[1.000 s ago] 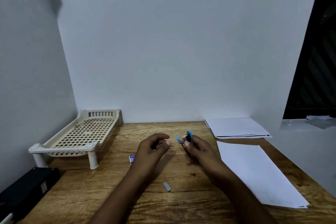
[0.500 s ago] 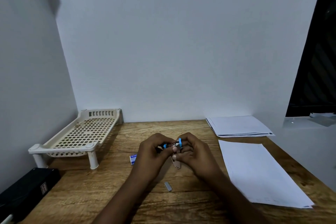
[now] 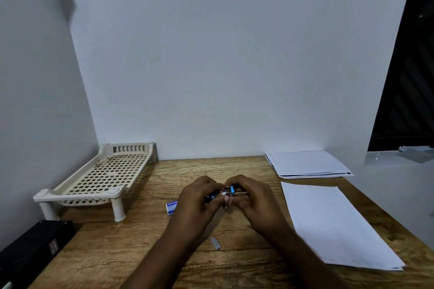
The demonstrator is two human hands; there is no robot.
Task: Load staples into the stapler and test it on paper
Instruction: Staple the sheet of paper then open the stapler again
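A small blue and metal stapler (image 3: 227, 192) is held above the wooden table between both hands. My left hand (image 3: 199, 199) grips its left end and my right hand (image 3: 252, 197) grips its right end, fingertips meeting over the metal part. Most of the stapler is hidden by the fingers. A grey strip of staples (image 3: 215, 243) lies on the table just in front of the hands. A small blue and white staple box (image 3: 171, 206) sits left of my left hand. A loose white paper sheet (image 3: 333, 225) lies to the right.
A cream plastic rack (image 3: 98, 176) stands at the back left. A black box (image 3: 30, 251) lies at the front left corner. A stack of papers (image 3: 305, 163) sits at the back right. The wooden table (image 3: 145, 248) meets white walls behind and left.
My left hand came over to join the right on the stapler, and both hands have closed more tightly around it. The staple strip and box have not moved.
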